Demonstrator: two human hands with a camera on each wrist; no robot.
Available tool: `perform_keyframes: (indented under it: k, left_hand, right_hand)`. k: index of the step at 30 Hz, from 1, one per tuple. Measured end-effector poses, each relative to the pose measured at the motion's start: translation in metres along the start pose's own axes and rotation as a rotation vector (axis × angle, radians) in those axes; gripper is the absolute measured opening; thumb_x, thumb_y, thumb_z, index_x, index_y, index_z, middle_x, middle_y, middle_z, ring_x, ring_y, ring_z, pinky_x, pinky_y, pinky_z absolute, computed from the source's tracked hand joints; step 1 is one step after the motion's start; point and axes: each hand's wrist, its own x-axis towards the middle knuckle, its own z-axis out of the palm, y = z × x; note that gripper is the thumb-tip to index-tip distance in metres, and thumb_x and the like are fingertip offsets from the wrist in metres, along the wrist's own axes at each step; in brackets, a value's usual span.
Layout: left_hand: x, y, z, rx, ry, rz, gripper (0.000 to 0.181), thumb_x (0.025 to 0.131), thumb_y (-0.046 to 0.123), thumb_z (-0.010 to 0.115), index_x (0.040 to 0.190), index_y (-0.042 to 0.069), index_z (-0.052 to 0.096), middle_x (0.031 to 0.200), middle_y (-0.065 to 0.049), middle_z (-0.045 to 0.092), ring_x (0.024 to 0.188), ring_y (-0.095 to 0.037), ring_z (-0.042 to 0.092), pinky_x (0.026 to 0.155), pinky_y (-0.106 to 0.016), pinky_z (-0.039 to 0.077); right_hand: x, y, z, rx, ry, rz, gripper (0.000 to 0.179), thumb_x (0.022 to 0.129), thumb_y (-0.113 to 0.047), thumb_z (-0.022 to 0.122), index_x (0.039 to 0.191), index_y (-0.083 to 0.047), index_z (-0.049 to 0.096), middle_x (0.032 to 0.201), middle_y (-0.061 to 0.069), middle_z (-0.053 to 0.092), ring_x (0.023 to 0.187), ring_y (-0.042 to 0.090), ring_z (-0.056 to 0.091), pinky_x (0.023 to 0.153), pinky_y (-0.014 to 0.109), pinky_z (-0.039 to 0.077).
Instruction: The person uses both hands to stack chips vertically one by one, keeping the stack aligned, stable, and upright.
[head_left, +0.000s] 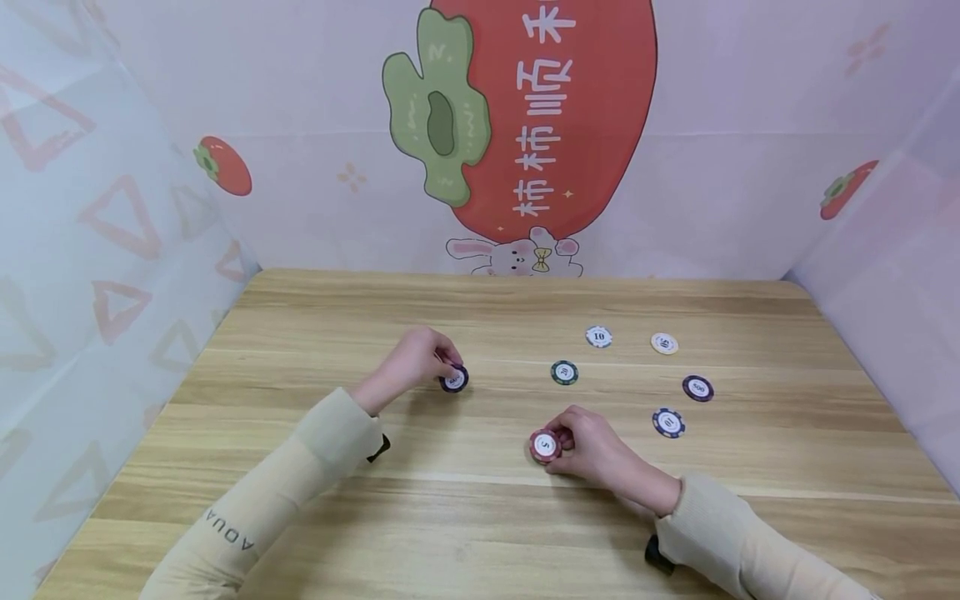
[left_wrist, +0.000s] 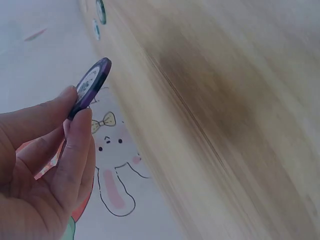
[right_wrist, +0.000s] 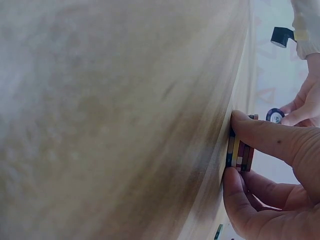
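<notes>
My left hand [head_left: 420,360] pinches a single purple-and-black poker chip [head_left: 453,381] by its edge, thumb on the printed face. The left wrist view shows this chip [left_wrist: 92,85] tilted and raised off the table. To the front right, my right hand [head_left: 596,450] grips a short stack of poker chips between thumb and fingers, a red chip [head_left: 545,447] marked 5 on top. Seen edge-on in the right wrist view, the stack [right_wrist: 239,152] has layers of several colours and stands against the tabletop.
Several loose chips lie flat on the wooden table [head_left: 337,317] right of centre: a white chip [head_left: 598,337], a green chip [head_left: 564,372], a yellowish chip [head_left: 664,343], a purple chip [head_left: 698,388] and a blue chip [head_left: 668,423]. Printed cloth walls [head_left: 712,200] border the table.
</notes>
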Motion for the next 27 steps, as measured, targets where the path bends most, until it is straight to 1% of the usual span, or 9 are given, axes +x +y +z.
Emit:
perform_keyframes:
  k: [3,7,11,19,23,27]
  left_hand:
    - [-0.001,0.005,0.002,-0.065,-0.030,-0.034,0.010,0.073,0.004,0.074,0.081,0.001,0.069,0.074,-0.005,0.065,0.064,-0.011,0.056,0.057,-0.023,0.048]
    - [-0.002,0.012,0.005,-0.112,-0.069,-0.061,0.011,0.072,0.004,0.074,0.081,0.001,0.068,0.074,-0.005,0.064,0.063,-0.011,0.055,0.056,-0.025,0.050]
    - [-0.002,0.014,0.010,-0.147,-0.104,-0.057,0.012,0.073,0.004,0.074,0.083,0.000,0.069,0.074,-0.005,0.064,0.063,-0.011,0.055,0.057,-0.027,0.051]
    - [-0.004,0.019,0.021,-0.240,-0.173,-0.054,0.012,0.074,-0.002,0.070,0.086,-0.005,0.067,0.077,-0.009,0.064,0.066,-0.013,0.058,0.059,-0.027,0.052]
    - [-0.005,0.023,0.029,-0.312,-0.216,-0.085,0.012,0.076,-0.005,0.067,0.088,-0.007,0.066,0.079,-0.012,0.064,0.064,-0.014,0.060,0.062,-0.030,0.053]
    - [-0.006,0.029,0.037,-0.342,-0.261,-0.109,0.012,0.079,-0.005,0.064,0.090,-0.008,0.065,0.081,-0.013,0.063,0.066,-0.016,0.061,0.064,-0.031,0.053]
  right_hand:
    - [0.000,0.000,0.000,-0.001,0.004,-0.002,0.039,0.059,-0.009,0.084,0.092,-0.002,0.063,0.087,0.001,0.056,0.076,0.010,0.052,0.066,0.022,0.046]
    - [0.000,0.000,0.001,-0.006,0.005,0.002,0.039,0.059,-0.009,0.084,0.092,-0.002,0.064,0.087,0.001,0.056,0.076,0.010,0.052,0.066,0.022,0.046]
    - [0.000,0.000,0.001,-0.010,0.006,0.006,0.040,0.058,-0.009,0.084,0.092,-0.002,0.064,0.087,0.001,0.056,0.076,0.010,0.052,0.066,0.022,0.046]
    - [0.000,0.000,0.001,0.009,0.007,0.005,0.039,0.059,-0.007,0.083,0.092,-0.002,0.064,0.085,0.000,0.056,0.075,0.010,0.051,0.064,0.021,0.045]
    - [0.000,0.000,0.001,0.009,0.008,0.001,0.039,0.058,-0.007,0.083,0.092,-0.002,0.063,0.085,0.000,0.055,0.075,0.010,0.051,0.064,0.021,0.045]
    - [0.000,0.000,0.001,0.005,0.010,-0.009,0.039,0.058,-0.008,0.084,0.092,-0.002,0.064,0.086,0.000,0.056,0.075,0.010,0.051,0.065,0.021,0.045]
